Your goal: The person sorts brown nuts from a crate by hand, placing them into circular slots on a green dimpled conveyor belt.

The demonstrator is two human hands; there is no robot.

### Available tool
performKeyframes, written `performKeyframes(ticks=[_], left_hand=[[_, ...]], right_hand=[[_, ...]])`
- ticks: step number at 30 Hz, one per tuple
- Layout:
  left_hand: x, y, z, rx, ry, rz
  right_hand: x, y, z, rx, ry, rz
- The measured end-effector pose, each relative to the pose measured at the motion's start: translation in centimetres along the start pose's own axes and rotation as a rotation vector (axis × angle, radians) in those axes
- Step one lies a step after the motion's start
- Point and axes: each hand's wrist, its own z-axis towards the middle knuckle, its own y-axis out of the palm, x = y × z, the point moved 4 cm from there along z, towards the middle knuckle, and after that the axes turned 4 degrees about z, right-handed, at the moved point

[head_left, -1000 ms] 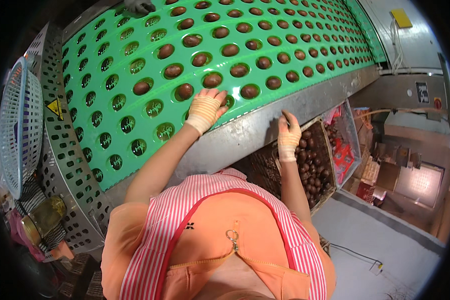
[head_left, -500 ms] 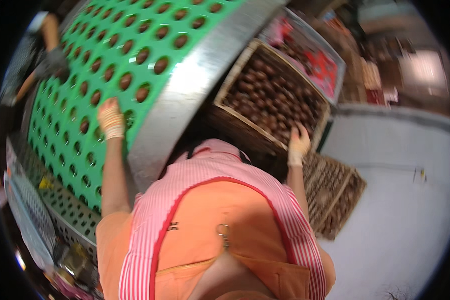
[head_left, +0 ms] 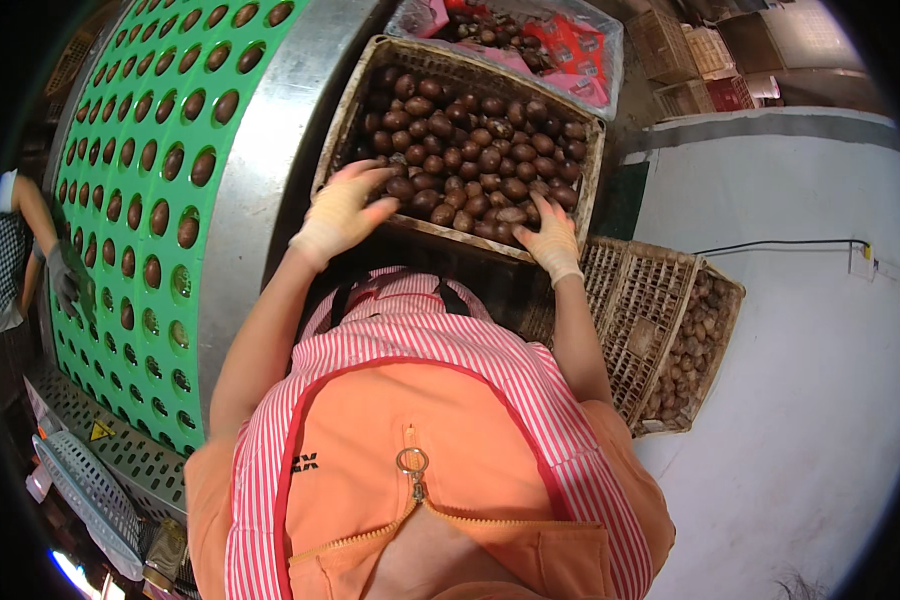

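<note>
Green conveyor [head_left: 183, 133] left. Crate [head_left: 592, 170] of eggs [head_left: 489, 159] — left hand [head_left: 340, 208] spread, near-left corner; right hand [head_left: 552, 240], near-right corner, grip unclear.

Place: we'd call it a processing workshop
Green belt [head_left: 170, 248]: rows of pockets, many holding brown ovals [head_left: 188, 232]
Crate [head_left: 592, 175]: more ovals in bulk before us
Warning triangle [head_left: 101, 431]: on perforated metal [head_left: 135, 462]
Co-worker [head_left: 8, 250]: gloved, across from us

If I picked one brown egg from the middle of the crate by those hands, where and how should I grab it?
Probably from straight above, around the middle of the brown egg: it's rounded and tapers toward its ends. Its upper side lies exposed, while neighbouring eggs crowd its sides inside the crate.
</note>
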Motion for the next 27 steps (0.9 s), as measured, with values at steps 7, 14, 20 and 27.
performKeyframes(ticks=[7, 14, 20, 27], left_hand=[[0.4, 11.0, 8.3, -0.681, -0.119, 0.37], [-0.3, 11.9, 8.4, -0.8, -0.252, 0.388], [0.5, 12.9, 8.1, -0.786, -0.396, 0.508], [-0.6, 14.6, 8.7, -0.855, -0.538, 0.615]], right_hand=[[-1.7, -0.7, 1.4, -0.267, -0.221, -0.26], [-3.4, 2.1, 3.3, -0.129, -0.219, -0.475], [-4.7, 3.3, 2.9, -0.251, -0.47, -0.395], [-6.0, 6.6, 5.2, -0.488, -0.557, -0.202]])
